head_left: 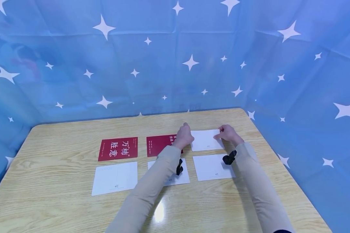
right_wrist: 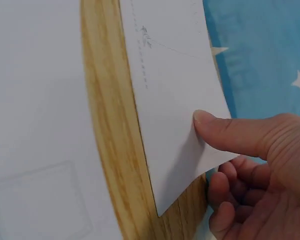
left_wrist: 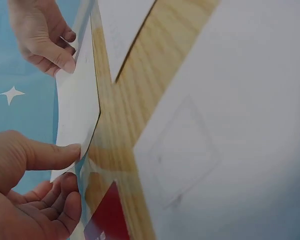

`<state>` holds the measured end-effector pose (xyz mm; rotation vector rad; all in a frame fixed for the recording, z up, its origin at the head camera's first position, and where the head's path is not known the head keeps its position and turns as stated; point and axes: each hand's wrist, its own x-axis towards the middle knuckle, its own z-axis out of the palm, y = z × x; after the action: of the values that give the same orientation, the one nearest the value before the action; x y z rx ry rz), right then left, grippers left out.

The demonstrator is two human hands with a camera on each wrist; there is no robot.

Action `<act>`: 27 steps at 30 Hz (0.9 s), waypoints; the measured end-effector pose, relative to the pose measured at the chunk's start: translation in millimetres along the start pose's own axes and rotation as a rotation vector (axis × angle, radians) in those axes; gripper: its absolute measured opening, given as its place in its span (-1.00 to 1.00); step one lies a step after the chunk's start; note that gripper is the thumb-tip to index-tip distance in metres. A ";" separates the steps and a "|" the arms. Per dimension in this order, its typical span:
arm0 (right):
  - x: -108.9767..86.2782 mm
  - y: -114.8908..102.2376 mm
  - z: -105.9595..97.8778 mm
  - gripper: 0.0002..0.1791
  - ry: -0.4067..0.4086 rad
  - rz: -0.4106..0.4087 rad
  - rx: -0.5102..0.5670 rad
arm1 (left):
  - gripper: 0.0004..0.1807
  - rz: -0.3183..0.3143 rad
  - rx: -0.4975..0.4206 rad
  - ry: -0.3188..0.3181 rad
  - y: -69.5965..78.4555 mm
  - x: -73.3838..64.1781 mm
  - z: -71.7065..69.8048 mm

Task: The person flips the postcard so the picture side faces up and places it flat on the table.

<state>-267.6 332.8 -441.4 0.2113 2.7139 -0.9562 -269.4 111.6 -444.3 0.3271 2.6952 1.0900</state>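
Observation:
A white postcard [head_left: 205, 140] with small print near one edge is at the back right of the wooden table. My left hand [head_left: 183, 136] pinches its left edge, thumb on top and curled fingers below, as the left wrist view shows. At the opposite edge my right hand [head_left: 228, 134] also pinches the card; its thumb [right_wrist: 210, 127] presses the white face in the right wrist view. Between the hands the card bends slightly near its corner. Beside my left hand lies a red postcard [head_left: 158, 146] with white lettering, partly covered by that hand and forearm.
Another red postcard [head_left: 118, 149] lies at the back left. In the front row are three white postcards: a left one [head_left: 113, 178], a middle one [head_left: 180, 178] partly under my left forearm, and a right one [head_left: 211, 168]. A blue star-patterned cloth [head_left: 163, 64] hangs behind the table [head_left: 61, 207].

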 end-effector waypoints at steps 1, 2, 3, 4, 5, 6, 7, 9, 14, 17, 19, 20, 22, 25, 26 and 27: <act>-0.4 0.5 -0.3 -0.68 0.010 -0.001 0.002 | -0.44 0.000 -0.019 0.006 -0.5 -0.5 0.4; -0.7 1.0 -0.6 -0.69 0.019 -0.001 0.002 | -0.47 0.002 -0.033 0.012 -0.9 -0.9 0.7; -1.0 1.6 -1.1 -0.68 0.027 -0.007 -0.001 | -0.49 0.005 -0.044 0.019 -1.1 -1.1 0.9; -1.2 2.4 -1.8 -0.66 0.034 -0.010 -0.001 | -0.51 0.007 -0.050 0.025 -1.4 -1.3 1.0; -1.5 3.0 -2.3 -0.63 0.039 -0.009 0.002 | -0.54 0.012 -0.055 0.029 -1.6 -1.8 1.0; -2.0 3.9 -2.9 -0.60 0.045 -0.007 0.005 | -0.57 0.017 -0.060 0.030 -1.8 -2.3 1.0; -2.5 4.9 -3.3 -0.57 0.049 -0.006 0.005 | -0.59 0.020 -0.071 0.030 -1.8 -3.0 1.0; -5.2 6.4 -3.9 -0.53 0.048 -0.006 0.013 | -0.62 0.021 -0.100 0.028 -1.8 -4.7 0.6; -14.2 9.7 -4.8 -0.53 0.042 -0.039 0.058 | -0.73 0.029 -0.201 0.032 -4.4 -6.6 0.7; -20.8 9.0 -6.8 -0.58 0.034 -0.049 0.101 | -0.75 0.049 -0.248 0.014 -6.1 -6.3 0.5; -24.2 8.6 -9.2 -0.62 0.025 -0.069 0.114 | -0.75 0.063 -0.275 -0.013 -7.0 -6.5 0.3; -25.4 8.6 -10.5 -0.65 0.016 -0.083 0.119 | -0.75 0.064 -0.286 -0.028 -7.3 -6.8 0.2; -27.0 9.2 -13.3 -0.70 0.003 -0.121 0.123 | -0.77 0.071 -0.310 -0.044 -8.1 -7.8 -0.2; -27.8 10.5 -16.5 -0.82 -0.008 -0.178 0.131 | -0.79 0.071 -0.361 -0.035 -9.7 -9.0 -0.4; -28.4 10.7 -17.3 -0.85 -0.008 -0.191 0.135 | -0.79 0.072 -0.387 -0.031 -10.2 -9.4 -0.6; -29.1 10.6 -18.1 -0.87 -0.002 -0.203 0.136 | -0.78 0.074 -0.415 -0.029 -10.5 -9.7 -0.9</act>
<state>-240.8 351.0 -425.8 -0.0424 2.7088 -1.1975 -261.7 100.9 -450.0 0.3646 2.3672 1.6091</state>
